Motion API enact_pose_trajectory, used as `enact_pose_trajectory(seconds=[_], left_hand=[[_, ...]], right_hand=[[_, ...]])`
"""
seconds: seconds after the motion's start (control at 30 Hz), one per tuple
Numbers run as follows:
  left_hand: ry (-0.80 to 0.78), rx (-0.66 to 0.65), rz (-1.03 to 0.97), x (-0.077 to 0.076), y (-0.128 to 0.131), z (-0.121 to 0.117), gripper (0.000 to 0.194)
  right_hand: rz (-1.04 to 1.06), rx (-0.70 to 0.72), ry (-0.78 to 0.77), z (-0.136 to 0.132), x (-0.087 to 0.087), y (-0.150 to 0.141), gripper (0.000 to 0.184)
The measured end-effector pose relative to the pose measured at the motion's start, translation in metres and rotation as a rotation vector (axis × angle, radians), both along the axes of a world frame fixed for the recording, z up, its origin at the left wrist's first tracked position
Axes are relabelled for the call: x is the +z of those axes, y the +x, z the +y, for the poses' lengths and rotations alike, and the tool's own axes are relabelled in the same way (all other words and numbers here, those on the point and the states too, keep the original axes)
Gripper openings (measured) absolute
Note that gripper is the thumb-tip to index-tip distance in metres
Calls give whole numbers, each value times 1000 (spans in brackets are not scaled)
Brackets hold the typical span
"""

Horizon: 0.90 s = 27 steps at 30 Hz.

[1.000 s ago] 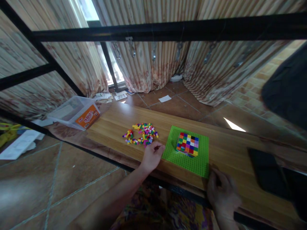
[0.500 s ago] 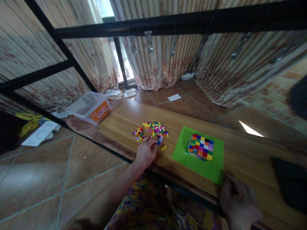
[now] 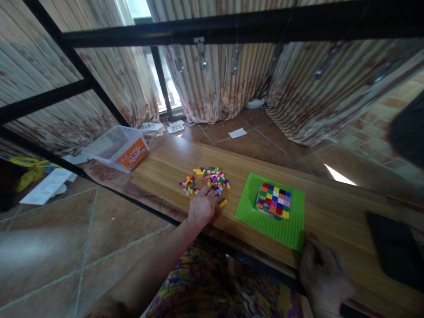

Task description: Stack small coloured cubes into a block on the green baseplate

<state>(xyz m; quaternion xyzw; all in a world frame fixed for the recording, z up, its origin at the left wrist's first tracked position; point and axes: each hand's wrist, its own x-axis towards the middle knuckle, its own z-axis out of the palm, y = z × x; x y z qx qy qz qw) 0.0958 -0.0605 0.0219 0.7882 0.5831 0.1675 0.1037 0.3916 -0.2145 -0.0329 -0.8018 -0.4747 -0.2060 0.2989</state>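
Note:
My left hand (image 3: 202, 206) is over the near edge of a pile of small coloured building bricks (image 3: 215, 177). Its fingers are bent down and drawn together among them; what the tips pinch, if anything, is hidden. A yellow four-stud brick (image 3: 223, 203) lies alone just right of that hand. On the green baseplate (image 3: 247, 201) sits a low square block built of many-coloured bricks (image 3: 274, 199). My right hand (image 3: 323, 267) rests at the baseplate's near right corner, fingers curled toward the thumb; whether anything is between them cannot be seen.
The wooden tabletop (image 3: 179, 159) carries all of this. A clear plastic box (image 3: 114, 148) with an orange label stands at its far left end. A dark flat object (image 3: 392, 247) lies at the right. A black metal bar (image 3: 212, 33) crosses in front of the curtains.
My left hand has moved left from beside the baseplate to the brick pile. The yellow four-stud brick now lies exposed on the table. My right hand stays at the baseplate corner; the view has shifted.

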Motion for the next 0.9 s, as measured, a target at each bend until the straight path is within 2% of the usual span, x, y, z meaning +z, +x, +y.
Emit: enact_pose_trajectory(seconds=[0.17, 0.3, 0.37, 0.47, 0.57, 0.7, 0.9], left_hand=[[6, 42, -75, 1, -2, 3, 27], [-13, 118, -369, 6, -2, 7, 21], [-123, 182, -615, 10, -1, 7, 21], [-426, 260, -992, 19, 4, 2, 24], [-604, 257, -1196, 31, 11, -8, 25], [-620, 224, -1243, 37, 22, -14, 23], [-570, 48, -1085, 31, 53, -9, 17]], right_hand=[[35, -8, 16, 0, -2, 1, 22], [38, -3, 3, 0, -2, 0, 21], [33, -13, 2, 0, -1, 0, 20], [32, -23, 13, 1, 0, -1, 19], [32, -19, 3, 1, 2, -3, 21], [53, -24, -20, 2, 7, -7, 22], [21, -11, -11, 2, 7, -8, 22]])
